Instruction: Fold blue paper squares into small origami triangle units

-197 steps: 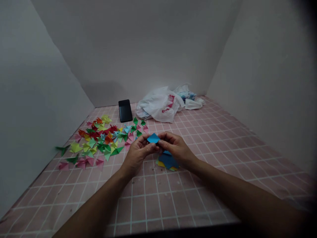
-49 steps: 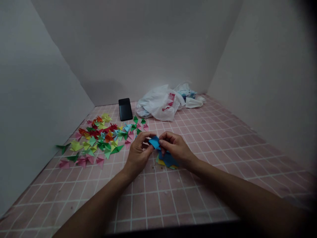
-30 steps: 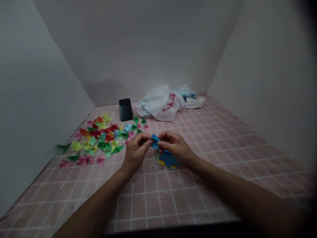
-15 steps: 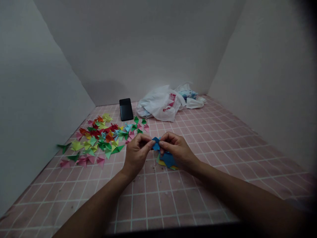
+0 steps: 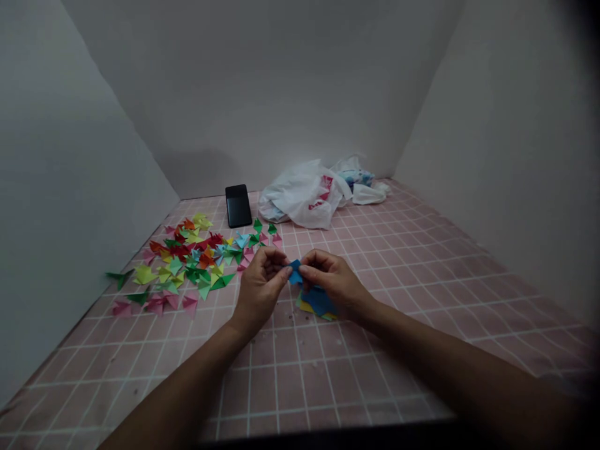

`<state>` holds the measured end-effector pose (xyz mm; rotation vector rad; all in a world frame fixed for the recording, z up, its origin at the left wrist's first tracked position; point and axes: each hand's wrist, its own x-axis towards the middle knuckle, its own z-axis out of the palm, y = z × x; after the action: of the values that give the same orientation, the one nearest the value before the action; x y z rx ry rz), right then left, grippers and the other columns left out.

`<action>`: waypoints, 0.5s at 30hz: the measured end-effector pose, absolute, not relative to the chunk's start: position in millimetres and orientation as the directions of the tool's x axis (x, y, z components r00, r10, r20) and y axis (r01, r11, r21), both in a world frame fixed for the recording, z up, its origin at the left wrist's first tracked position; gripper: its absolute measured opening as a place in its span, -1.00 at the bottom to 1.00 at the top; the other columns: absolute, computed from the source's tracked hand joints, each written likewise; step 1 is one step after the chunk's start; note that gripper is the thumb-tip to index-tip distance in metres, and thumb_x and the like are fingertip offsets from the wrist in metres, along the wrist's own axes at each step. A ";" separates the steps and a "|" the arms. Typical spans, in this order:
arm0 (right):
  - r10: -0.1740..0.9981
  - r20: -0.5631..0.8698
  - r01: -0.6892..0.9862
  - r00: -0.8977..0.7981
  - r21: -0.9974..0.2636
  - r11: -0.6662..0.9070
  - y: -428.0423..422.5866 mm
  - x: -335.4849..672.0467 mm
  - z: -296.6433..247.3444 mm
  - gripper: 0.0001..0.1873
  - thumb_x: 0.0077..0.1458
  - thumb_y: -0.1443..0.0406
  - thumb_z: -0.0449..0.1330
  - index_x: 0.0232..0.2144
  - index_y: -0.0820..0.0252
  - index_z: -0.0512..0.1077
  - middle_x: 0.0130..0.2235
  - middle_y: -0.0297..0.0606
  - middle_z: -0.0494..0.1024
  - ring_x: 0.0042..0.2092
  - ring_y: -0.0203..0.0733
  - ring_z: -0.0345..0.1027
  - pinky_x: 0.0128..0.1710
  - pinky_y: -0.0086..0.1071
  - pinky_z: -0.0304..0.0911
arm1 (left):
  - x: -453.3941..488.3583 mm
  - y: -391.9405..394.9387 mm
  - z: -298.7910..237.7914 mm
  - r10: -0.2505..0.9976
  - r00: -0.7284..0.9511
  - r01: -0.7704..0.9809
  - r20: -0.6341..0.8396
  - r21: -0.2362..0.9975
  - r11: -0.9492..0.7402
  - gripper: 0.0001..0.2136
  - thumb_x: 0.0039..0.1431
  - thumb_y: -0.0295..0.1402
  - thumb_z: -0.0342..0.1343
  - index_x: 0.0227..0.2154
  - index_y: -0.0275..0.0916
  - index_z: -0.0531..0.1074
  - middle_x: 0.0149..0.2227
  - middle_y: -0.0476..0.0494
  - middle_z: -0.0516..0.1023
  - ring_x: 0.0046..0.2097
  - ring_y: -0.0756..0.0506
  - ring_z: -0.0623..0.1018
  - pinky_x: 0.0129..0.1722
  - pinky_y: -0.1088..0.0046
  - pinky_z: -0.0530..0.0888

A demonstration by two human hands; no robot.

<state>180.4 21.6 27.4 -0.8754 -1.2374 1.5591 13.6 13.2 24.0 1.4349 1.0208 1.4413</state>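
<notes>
Between my two hands is a small folded piece of blue paper [image 5: 295, 273], held above the table. My left hand [image 5: 264, 282] pinches its left edge between thumb and fingers. On the opposite edge, my right hand [image 5: 334, 280] is closed in a pinch too. Just below lies a small stack of coloured paper [image 5: 317, 302], blue on top with yellow and green edges showing; my right hand covers part of it. Many folded paper figures [image 5: 187, 262] in red, pink, green, yellow, orange and light blue are spread to the left of my left hand.
A black phone [image 5: 239, 206] leans at the back of the table. White plastic bags [image 5: 304, 195] with red print lie beside it, and a blue-and-white bundle [image 5: 359, 178] sits farther right. A pink checked cloth [image 5: 300, 381] covers the table, with pale walls on three sides.
The blue paper has shifted very slightly between my fingers, and the fingers of my left hand have moved a little. Everything else stays in place.
</notes>
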 end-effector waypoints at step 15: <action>0.940 0.287 0.117 -0.184 -0.943 0.311 24.1 184.2 26.7 -0.85 0.09 0.27 0.26 -0.49 0.16 0.42 -0.45 -0.36 0.39 -0.39 -0.26 0.22 -0.37 -0.37 0.13 | 12.3 12.5 25.1 0.950 0.077 0.049 0.301 0.951 -0.305 -0.66 0.07 -0.43 0.26 -0.07 -0.16 0.37 -0.21 -0.06 0.48 -0.18 -0.06 0.52 -0.16 0.40 0.47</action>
<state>184.2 24.1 26.7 -0.9957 -1.5661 1.0204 12.3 12.5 25.1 1.5110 1.0394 1.3495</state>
